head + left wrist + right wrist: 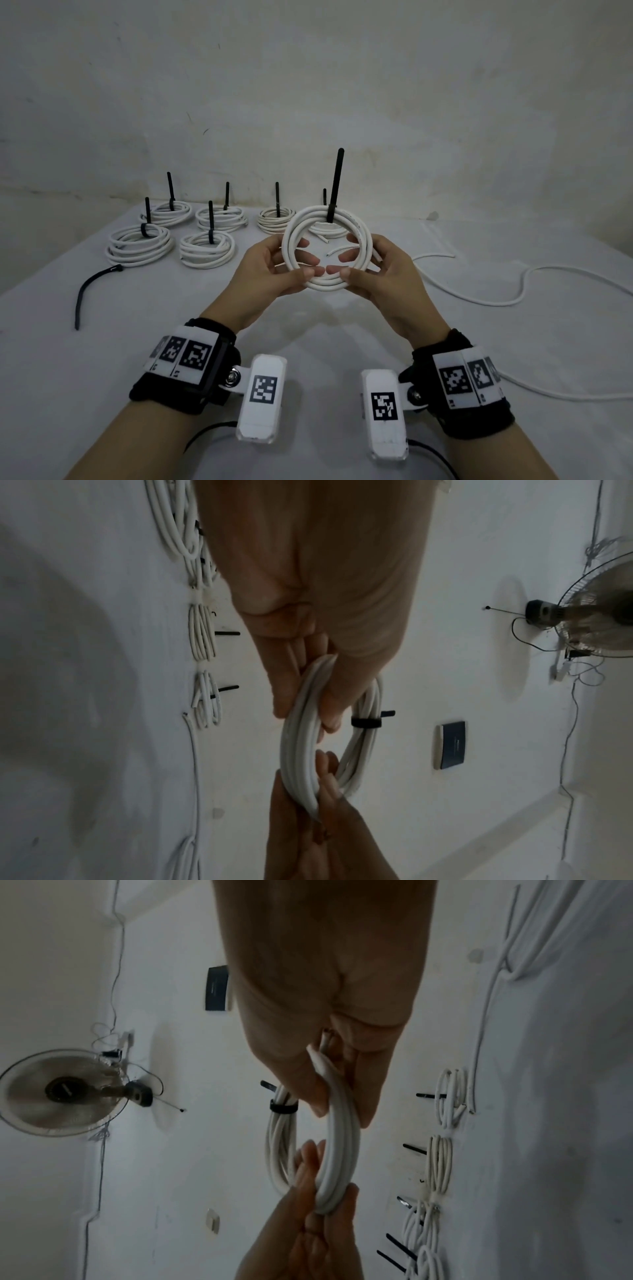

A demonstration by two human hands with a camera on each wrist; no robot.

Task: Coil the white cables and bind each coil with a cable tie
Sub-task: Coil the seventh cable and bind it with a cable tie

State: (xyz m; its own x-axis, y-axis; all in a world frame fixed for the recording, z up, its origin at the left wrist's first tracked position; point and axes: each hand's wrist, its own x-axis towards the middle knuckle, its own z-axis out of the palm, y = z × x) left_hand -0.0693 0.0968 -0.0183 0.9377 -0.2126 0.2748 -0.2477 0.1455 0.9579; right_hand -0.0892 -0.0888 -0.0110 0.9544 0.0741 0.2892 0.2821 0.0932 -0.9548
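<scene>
A white cable coil (pixel 292 236) stands upright in the air above the table, held at its lower part by both hands. A black cable tie (pixel 337 181) binds its top, with the tail pointing straight up. My left hand (pixel 308 267) pinches the lower left of the ring between thumb and fingers. My right hand (pixel 342 265) pinches the lower right, the two thumbs almost touching. In the left wrist view the left hand (pixel 308 712) clamps the coil (pixel 294 750), with the tie (pixel 366 721) beyond it. In the right wrist view the right hand (pixel 342 1112) grips the coil (pixel 339 1150) near a cut cable end.
Several bound coils (pixel 138 245) with upright black tie tails lie at the back left of the white-covered table (pixel 102 377). A loose black cable tie (pixel 92 291) lies at the left. An uncoiled white cable (pixel 513 301) snakes over the right side.
</scene>
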